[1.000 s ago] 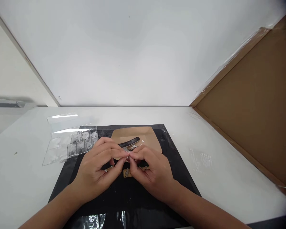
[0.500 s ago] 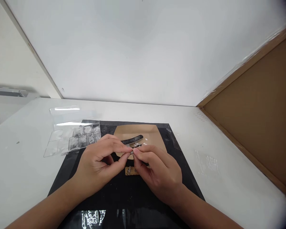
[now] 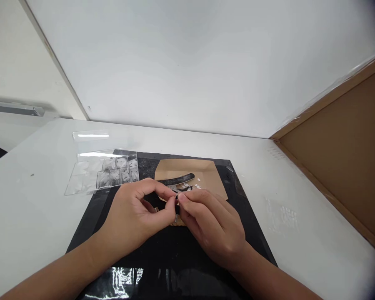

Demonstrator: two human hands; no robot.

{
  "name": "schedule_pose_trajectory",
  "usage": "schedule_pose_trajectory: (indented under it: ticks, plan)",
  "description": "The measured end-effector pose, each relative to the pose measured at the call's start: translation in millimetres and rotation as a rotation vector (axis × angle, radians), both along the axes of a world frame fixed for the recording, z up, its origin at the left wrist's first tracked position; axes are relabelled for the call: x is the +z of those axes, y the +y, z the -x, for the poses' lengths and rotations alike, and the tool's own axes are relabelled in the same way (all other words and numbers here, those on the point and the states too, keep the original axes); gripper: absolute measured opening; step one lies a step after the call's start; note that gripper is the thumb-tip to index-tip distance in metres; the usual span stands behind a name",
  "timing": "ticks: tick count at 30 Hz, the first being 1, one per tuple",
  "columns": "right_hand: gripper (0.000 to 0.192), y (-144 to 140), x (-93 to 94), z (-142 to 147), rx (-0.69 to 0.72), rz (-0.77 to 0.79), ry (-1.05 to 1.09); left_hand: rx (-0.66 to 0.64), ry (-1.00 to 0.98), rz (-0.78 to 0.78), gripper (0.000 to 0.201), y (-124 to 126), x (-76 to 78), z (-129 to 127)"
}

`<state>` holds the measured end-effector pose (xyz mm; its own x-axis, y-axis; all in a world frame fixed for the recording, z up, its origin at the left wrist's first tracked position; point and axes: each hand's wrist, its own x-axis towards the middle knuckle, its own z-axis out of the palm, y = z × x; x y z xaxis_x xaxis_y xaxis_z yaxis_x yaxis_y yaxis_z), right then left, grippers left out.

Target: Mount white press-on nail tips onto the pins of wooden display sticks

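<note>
Over a black mat [image 3: 143, 254] on the white bench [image 3: 300, 208], the left hand [image 3: 134, 218] and right hand [image 3: 211, 223] meet fingertip to fingertip, fingers pinching something too small to identify, held up close for fine work.

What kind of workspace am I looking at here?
Likely a small craft or nail-work station: a white table with a black mat, a clear compartment box, and a dark nail file on brown paper.

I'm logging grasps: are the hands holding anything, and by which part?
Both the left hand and right hand pinch a tiny pale object between thumb and fingertips; too small to tell its held part.
</note>
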<state>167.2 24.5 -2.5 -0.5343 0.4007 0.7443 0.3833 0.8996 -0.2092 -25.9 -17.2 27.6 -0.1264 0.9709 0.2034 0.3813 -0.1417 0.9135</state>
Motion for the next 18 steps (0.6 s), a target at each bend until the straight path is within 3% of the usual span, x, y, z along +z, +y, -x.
schedule_pose_trajectory:
  ticks: [18]
  plan:
    - [0.015,2.0,2.9,0.3,0.122,0.084,0.015,-0.068,-0.234,0.207,0.006,-1.4,1.4,2.7]
